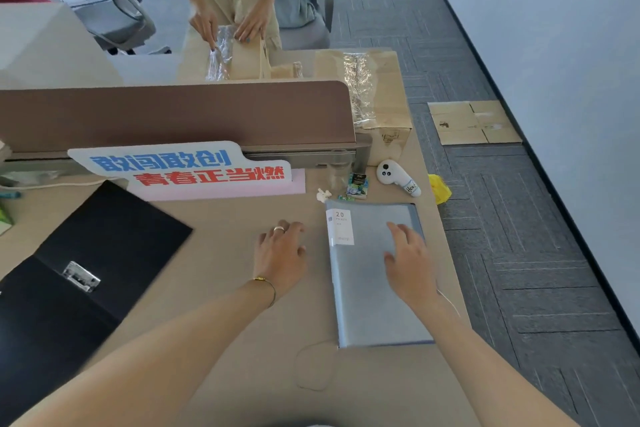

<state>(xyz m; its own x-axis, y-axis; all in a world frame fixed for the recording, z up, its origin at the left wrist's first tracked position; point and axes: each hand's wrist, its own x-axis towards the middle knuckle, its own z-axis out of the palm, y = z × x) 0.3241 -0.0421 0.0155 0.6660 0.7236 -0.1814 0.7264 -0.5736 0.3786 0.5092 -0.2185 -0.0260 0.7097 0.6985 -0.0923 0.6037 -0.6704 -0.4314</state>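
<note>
A blue-grey pocket folder (363, 291) with a white "20" label lies flat near the right edge of the tan desk (221, 288). My right hand (410, 262) is over its upper right part, fingers loosely spread, touching or just above the cover. To the folder's left, my left hand (282, 255) hovers low over the bare desk with relaxed fingers, a ring and a bracelet on it. Neither hand holds anything.
An open black clip folder (83, 274) lies at the left. A sign with blue and red characters (187, 166) leans on the brown divider (173, 114). A white controller (396, 177), small packets (356, 185) and a cardboard box (381, 94) sit beyond. Another person handles plastic wrap (220, 55) across the desk.
</note>
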